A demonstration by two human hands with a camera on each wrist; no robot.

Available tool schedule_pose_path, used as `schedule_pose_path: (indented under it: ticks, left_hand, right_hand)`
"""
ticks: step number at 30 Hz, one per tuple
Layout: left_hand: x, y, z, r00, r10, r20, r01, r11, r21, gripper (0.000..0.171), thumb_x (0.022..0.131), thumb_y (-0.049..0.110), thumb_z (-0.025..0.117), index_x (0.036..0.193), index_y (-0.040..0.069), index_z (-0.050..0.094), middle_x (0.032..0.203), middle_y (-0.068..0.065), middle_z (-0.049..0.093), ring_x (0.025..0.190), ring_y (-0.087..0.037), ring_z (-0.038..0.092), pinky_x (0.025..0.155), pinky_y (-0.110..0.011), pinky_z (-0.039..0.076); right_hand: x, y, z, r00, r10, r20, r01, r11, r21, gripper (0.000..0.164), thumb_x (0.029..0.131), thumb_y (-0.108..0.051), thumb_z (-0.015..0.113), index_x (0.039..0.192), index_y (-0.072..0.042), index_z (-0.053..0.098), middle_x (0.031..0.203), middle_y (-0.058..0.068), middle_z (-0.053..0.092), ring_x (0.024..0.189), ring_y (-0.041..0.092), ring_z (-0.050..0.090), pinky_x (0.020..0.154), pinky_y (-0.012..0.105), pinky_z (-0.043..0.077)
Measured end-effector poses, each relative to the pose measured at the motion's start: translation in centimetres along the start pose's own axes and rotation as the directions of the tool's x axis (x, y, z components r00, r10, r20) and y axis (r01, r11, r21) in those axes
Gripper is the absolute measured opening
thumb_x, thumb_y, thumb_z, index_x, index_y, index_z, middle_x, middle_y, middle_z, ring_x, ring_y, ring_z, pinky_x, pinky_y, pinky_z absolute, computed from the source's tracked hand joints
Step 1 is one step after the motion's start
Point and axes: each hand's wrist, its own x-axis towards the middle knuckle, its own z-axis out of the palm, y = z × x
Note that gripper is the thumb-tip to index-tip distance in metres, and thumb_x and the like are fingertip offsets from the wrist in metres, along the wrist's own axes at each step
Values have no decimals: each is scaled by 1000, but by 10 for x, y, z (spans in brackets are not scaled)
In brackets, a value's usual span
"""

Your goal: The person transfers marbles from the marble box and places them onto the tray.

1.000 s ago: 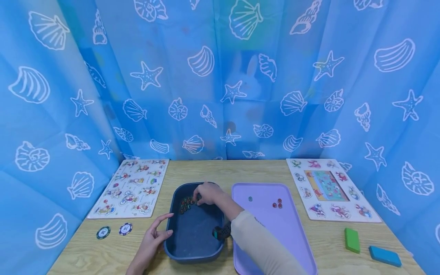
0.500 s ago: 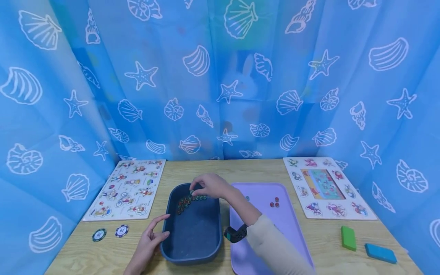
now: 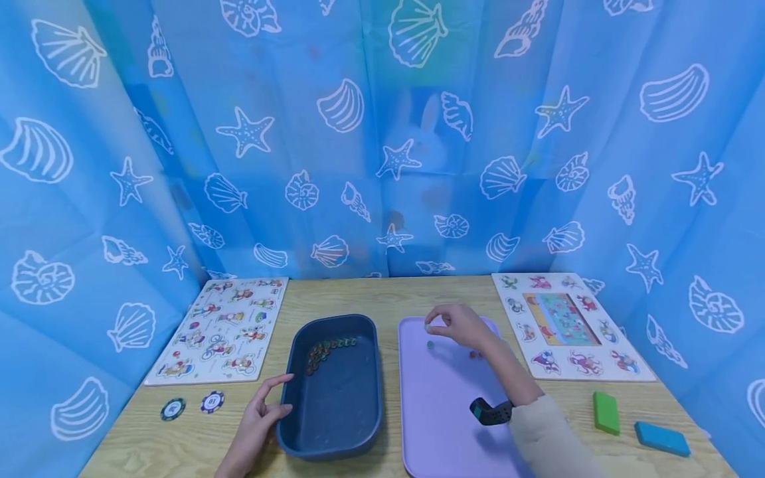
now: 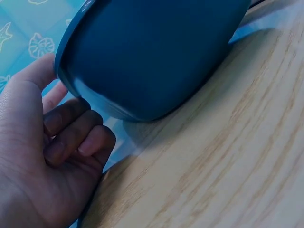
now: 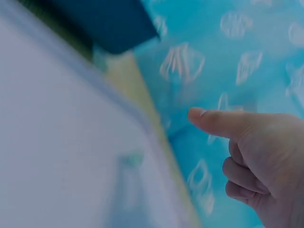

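Observation:
In the head view, my left hand (image 3: pixel 255 419) holds the near left rim of a dark blue tub (image 3: pixel 331 451) between thumb and index finger. The left wrist view shows its other fingers curled beside the tub's outer wall (image 4: pixel 156 61). Several small round red and green beads (image 3: pixel 321 353) lie in an L-shaped line inside the tub. My right hand (image 3: pixel 463 326) is over the far part of a lilac tray (image 3: pixel 442 398), pinching a small green bead (image 3: pixel 427 326). Below it on the tray lies another green bead (image 3: pixel 430 345); red beads (image 3: pixel 473 354) are partly hidden by the wrist.
Picture puzzle boards stand left (image 3: pixel 218 332) and right (image 3: pixel 574 325) at the table's back. Two poker chips (image 3: pixel 172 409) lie front left. At the right are a green block (image 3: pixel 606 413) and a blue block (image 3: pixel 662 439). A shell-print curtain (image 3: pixel 382 133) closes the back.
My right hand has lifted a green bead from the line in the tub and carried it right, over the tray. My left hand stays on the tub's rim.

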Motion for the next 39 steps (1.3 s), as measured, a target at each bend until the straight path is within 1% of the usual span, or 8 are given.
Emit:
schedule_pose_path:
  ticks: [7, 10, 14, 17, 24, 29, 34, 39]
  left_hand:
    - [-1, 5, -3, 998, -34, 49, 39, 993, -110, 51, 81, 6, 52, 129, 14, 36, 52, 1, 52, 50, -14, 57, 58, -31, 50]
    - [0, 5, -2, 999, -30, 33, 34, 989, -147, 51, 79, 1, 50, 127, 12, 37, 83, -7, 62, 65, -20, 64, 65, -37, 51]
    - [0, 4, -1, 999, -22, 31, 27, 986, -166, 51, 80, 1, 50, 128, 11, 36, 116, -20, 50, 80, -29, 64, 68, -41, 51]
    - [0, 3, 0, 997, -34, 65, 44, 986, -162, 51, 83, 5, 51, 130, 15, 34, 108, -28, 55, 83, -35, 63, 69, -45, 50]
    - [-1, 4, 1, 994, -31, 109, 47, 988, -148, 52, 85, 12, 54, 132, 19, 32, 91, -21, 63, 81, -36, 64, 66, -46, 50]
    - [-1, 3, 0, 991, -32, 131, 50, 989, -137, 51, 87, 13, 53, 133, 20, 30, 77, -19, 66, 74, -33, 65, 64, -42, 51]
    - [-1, 4, -1, 990, -28, 136, 47, 989, -141, 51, 87, 12, 51, 133, 19, 29, 82, -20, 66, 77, -32, 65, 67, -41, 51]
    - [-1, 4, 0, 992, -23, 121, 40, 990, -133, 51, 87, 12, 52, 133, 19, 31, 69, -12, 66, 71, -28, 66, 64, -37, 52]
  right_hand:
    - [-18, 38, 8, 993, 104, 52, -102, 994, -47, 11, 80, -23, 66, 89, -18, 67, 63, -3, 48, 39, 10, 45, 45, 24, 39]
    - [-20, 47, 12, 994, 99, 43, -97, 994, -51, 9, 79, -21, 68, 87, -18, 67, 63, -5, 51, 42, 8, 47, 47, 23, 38]
    - [-22, 53, 16, 993, 110, 47, -108, 993, -41, 10, 78, -20, 68, 87, -18, 67, 68, -7, 55, 48, 8, 48, 49, 23, 38]
    - [-23, 54, 17, 993, 109, 41, -107, 993, -41, 10, 78, -20, 68, 87, -18, 67, 69, -7, 55, 51, 9, 47, 51, 23, 38]
    - [-22, 49, 19, 995, 98, 19, -97, 994, -41, 14, 78, -21, 68, 92, -18, 67, 70, -4, 56, 55, 9, 42, 52, 23, 35]
    - [-11, 27, 16, 998, 55, -9, -55, 998, 12, 19, 80, -25, 66, 98, -18, 67, 61, -3, 46, 52, 10, 36, 47, 23, 31]
    - [11, -22, 13, 999, -43, -12, 43, 998, 50, 20, 82, -28, 64, 100, -19, 67, 53, -5, 35, 49, 11, 32, 45, 23, 27]
    - [37, -74, 21, 986, -164, 43, 161, 985, 64, 20, 83, -33, 62, 99, -22, 67, 50, -6, 31, 46, 10, 28, 46, 23, 26]
